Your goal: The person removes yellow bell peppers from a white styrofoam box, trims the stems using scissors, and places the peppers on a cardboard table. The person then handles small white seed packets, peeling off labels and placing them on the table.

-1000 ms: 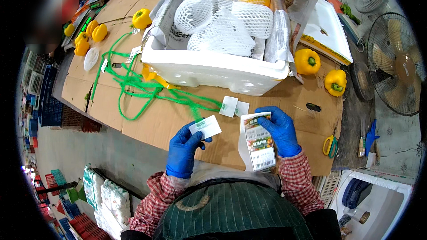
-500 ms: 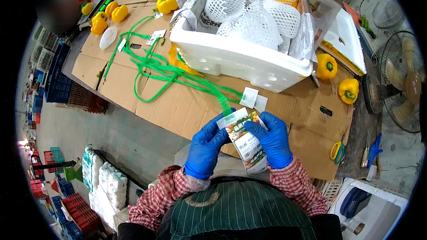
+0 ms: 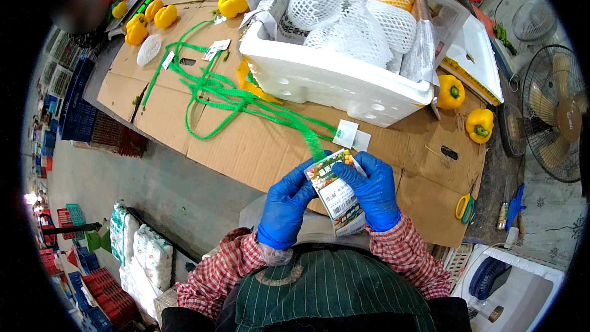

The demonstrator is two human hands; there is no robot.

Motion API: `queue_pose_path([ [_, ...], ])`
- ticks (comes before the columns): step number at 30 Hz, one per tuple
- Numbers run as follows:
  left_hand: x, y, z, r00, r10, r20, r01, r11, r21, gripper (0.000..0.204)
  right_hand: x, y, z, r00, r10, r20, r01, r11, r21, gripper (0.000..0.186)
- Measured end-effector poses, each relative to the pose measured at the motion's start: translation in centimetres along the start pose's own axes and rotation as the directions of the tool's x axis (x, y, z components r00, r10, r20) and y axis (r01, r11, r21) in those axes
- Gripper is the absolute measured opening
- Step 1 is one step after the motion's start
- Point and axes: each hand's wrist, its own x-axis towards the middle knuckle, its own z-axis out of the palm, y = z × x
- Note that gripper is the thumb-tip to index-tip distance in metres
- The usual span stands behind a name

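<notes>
Both hands wear blue gloves and meet at the table's near edge. My left hand is closed on the end of a green mesh net strip and the upper left edge of a printed label. Across the label's upper right side, my right hand pinches it with the thumb on top. The label hangs tilted, its lower end over my lap. Green net strips lie tangled on the cardboard, with white tags at several ends.
A white foam box holds fruit in white foam nets. Yellow bell peppers lie on the cardboard. Scissors rest at the right, a fan stands beyond. A person is at the far left.
The label's backing strip at the top no longer sticks out, and the label's upper edge now sits at the net's end. Both hands have barely moved.
</notes>
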Motion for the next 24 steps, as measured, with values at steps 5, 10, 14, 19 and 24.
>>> queue_pose_path([
  [5, -0.1, -0.3, -0.36, 1.0, -0.028, -0.014, 0.027, 0.999, -0.022, 0.037, 0.06, -0.03, 0.17, 1.0, -0.001, 0.011, 0.0, 1.0, 0.026, 0.025],
  [10, -0.18, -0.23, -0.4, 0.999, -0.04, -0.011, 0.04, 0.999, -0.026, 0.034, 0.12, -0.31, 0.18, 1.0, -0.001, 0.019, 0.001, 1.0, 0.017, 0.024],
  [14, -0.17, -0.27, -0.41, 0.999, -0.033, -0.021, 0.033, 0.999, 0.004, 0.034, 0.16, -0.28, 0.11, 1.0, -0.008, 0.025, 0.008, 1.0, -0.002, 0.024],
  [19, -0.16, -0.4, -0.5, 0.999, -0.038, -0.032, 0.039, 0.999, 0.011, 0.035, 0.18, -0.31, 0.09, 1.0, -0.008, 0.029, 0.009, 1.0, -0.009, 0.024],
  [24, -0.15, -0.36, -0.5, 0.999, -0.036, -0.033, 0.037, 0.999, 0.004, 0.035, 0.22, -0.34, 0.07, 0.999, 0.003, 0.036, -0.002, 1.0, -0.008, 0.023],
])
